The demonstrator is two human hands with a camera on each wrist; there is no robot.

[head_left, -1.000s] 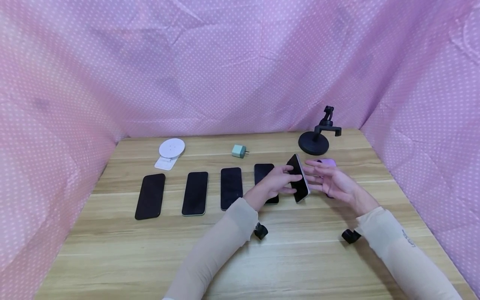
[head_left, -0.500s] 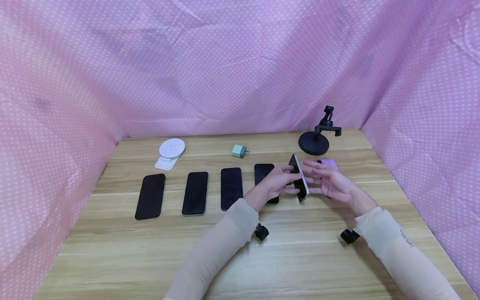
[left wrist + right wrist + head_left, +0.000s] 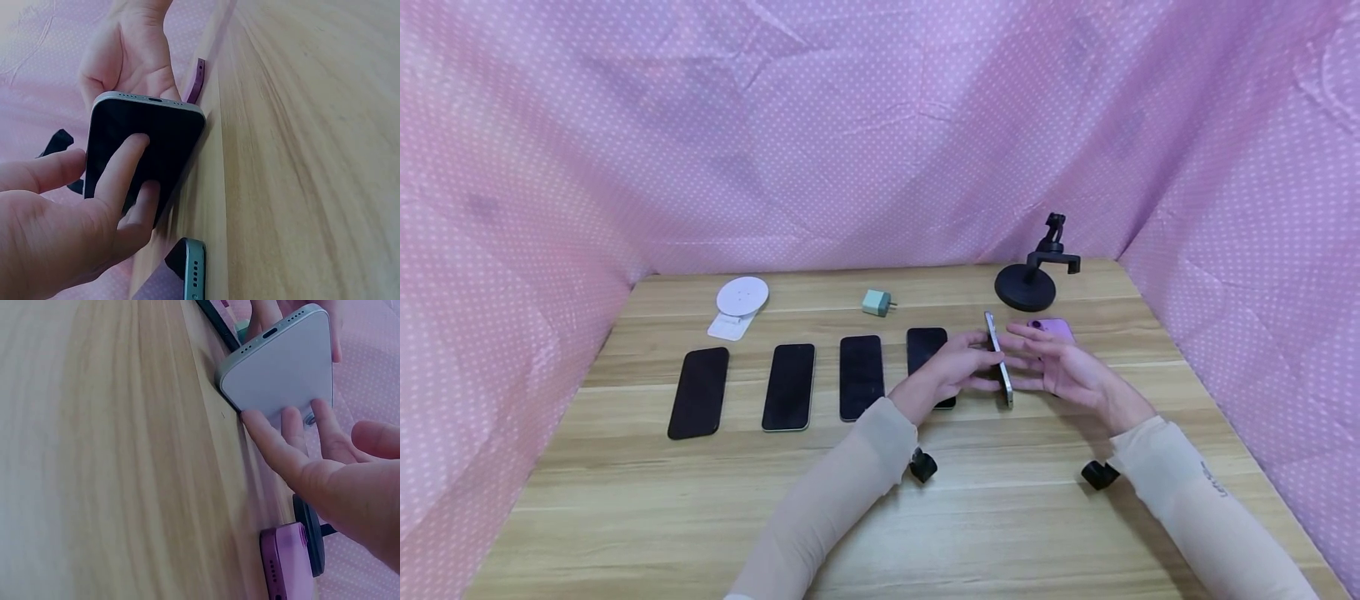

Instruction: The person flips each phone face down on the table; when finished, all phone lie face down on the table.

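Between both hands a phone (image 3: pixel 1007 390) stands on its long edge, close over the wooden table. My left hand (image 3: pixel 951 365) presses straight fingers against its black screen (image 3: pixel 119 125), with the thumb at the top edge in the left wrist view. From the other side, straight fingertips of my right hand (image 3: pixel 1075 373) touch the pale back (image 3: pixel 281 369); that thumb stays apart. Partly behind my right hand lies a purple phone (image 3: pixel 1060 328). Another dark-screened phone (image 3: pixel 927 343) lies flat under my left wrist, partly covered.
Three more phones lie screen up in a row to the left, the nearest one (image 3: pixel 862 379) beside my left forearm. A black phone stand (image 3: pixel 1026 288), a green charger plug (image 3: pixel 876 302) and a white disc (image 3: pixel 742 297) sit along the back. Pink cloth hangs behind.
The phone between my hands has tipped from leaning, with its screen showing, to nearly upright, its edge now facing the head camera. Both hands have barely moved.
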